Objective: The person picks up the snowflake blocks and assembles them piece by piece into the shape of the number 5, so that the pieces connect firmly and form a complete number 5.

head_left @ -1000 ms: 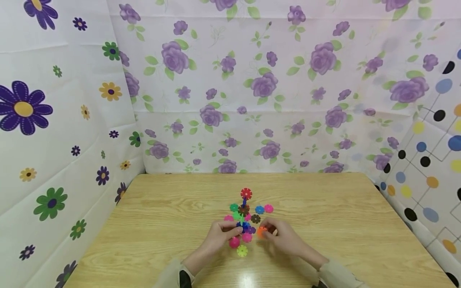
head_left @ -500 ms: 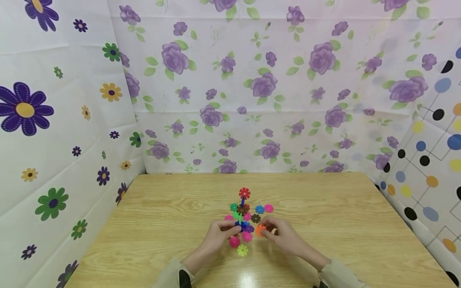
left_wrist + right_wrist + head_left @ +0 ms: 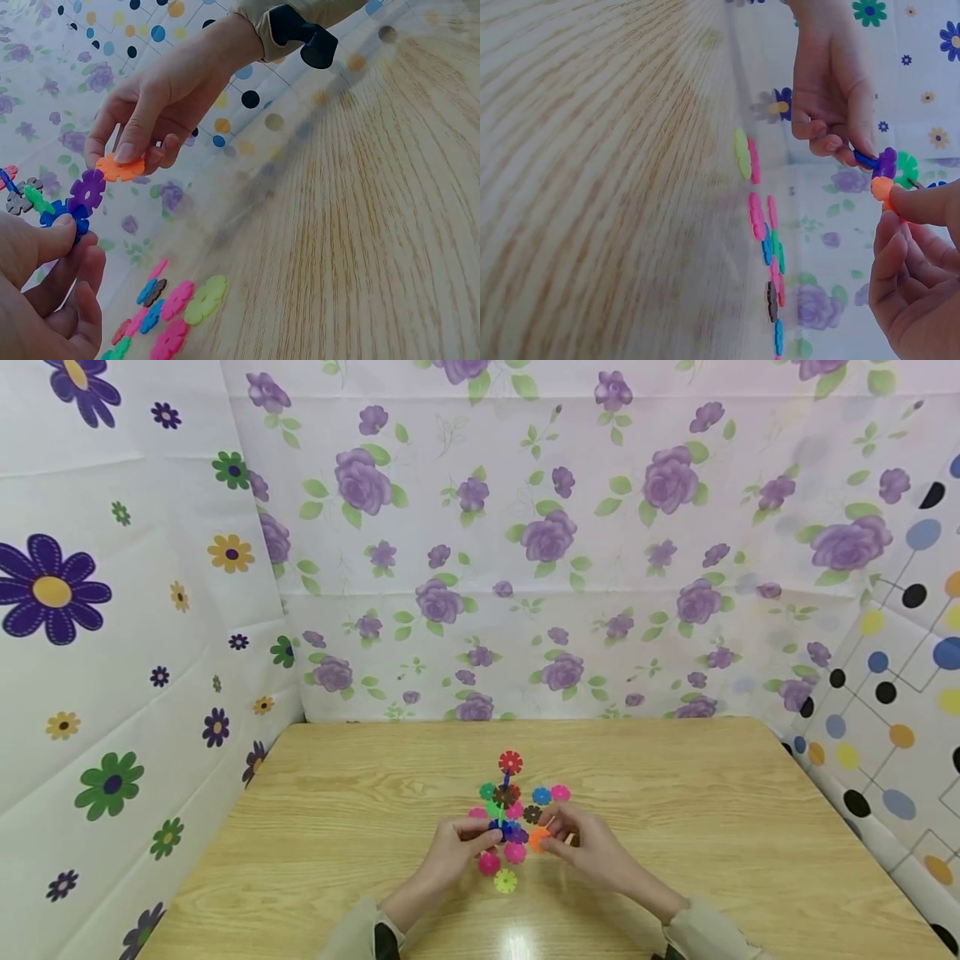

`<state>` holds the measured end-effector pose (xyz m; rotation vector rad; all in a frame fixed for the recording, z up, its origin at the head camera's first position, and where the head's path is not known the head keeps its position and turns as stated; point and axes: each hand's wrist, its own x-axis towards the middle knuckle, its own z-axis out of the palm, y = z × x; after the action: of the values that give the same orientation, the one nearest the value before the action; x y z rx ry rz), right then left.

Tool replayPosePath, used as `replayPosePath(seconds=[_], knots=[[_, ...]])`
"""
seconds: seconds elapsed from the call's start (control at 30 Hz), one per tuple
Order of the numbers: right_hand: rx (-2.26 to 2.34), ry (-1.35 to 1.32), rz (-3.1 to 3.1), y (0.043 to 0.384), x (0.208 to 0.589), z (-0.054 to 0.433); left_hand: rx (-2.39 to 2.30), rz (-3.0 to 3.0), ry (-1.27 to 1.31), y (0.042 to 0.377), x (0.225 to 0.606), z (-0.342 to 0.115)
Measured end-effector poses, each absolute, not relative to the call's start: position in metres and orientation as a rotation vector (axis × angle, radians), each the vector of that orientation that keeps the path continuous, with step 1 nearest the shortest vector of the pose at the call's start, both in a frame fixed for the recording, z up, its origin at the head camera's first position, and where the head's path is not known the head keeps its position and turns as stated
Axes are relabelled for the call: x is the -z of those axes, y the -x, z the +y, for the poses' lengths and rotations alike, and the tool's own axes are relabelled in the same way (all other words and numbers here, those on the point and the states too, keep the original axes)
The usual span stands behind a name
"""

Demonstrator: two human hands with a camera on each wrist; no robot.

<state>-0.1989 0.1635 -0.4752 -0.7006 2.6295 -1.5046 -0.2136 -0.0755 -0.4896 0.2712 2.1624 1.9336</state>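
My left hand (image 3: 452,853) pinches a blue notched plastic disc (image 3: 55,215) at the near end of a chain of interlocking snowflake discs. A purple disc (image 3: 88,190) is slotted to the blue one; green, brown and blue discs follow, with a red disc (image 3: 511,762) at the far end. Between thumb and fingers, my right hand (image 3: 590,850) pinches an orange disc (image 3: 537,839). Its edge is right at the purple disc; whether they interlock I cannot tell. Both wrist views show the chain held above the table.
Loose discs lie on the wooden table (image 3: 337,793) below and around the hands, among them a yellow disc (image 3: 506,882), a pink disc (image 3: 560,793) and a dark brown disc (image 3: 532,814). Patterned cloth (image 3: 480,527) hangs behind the table and along both sides.
My right hand has brought the orange disc slightly left, up to the purple disc. The chain in my left hand has shifted only a little.
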Motion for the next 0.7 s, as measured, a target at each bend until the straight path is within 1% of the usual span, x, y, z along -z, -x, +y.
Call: replayPosePath(seconds=[0.23,0.47,0.7], knots=[[1.562,0.713,2.602,0.198,0.475,0.161,-1.977,2.197,-0.446,0.210,0.490,-0.074],[1.690,0.662,2.524,0.195,0.468,0.156,-1.935,2.270,-0.340,0.208,0.485,-0.069],[1.772,0.705,2.519,0.192,0.465,0.150,-1.965,2.300,-0.387,0.202,0.479,-0.068]])
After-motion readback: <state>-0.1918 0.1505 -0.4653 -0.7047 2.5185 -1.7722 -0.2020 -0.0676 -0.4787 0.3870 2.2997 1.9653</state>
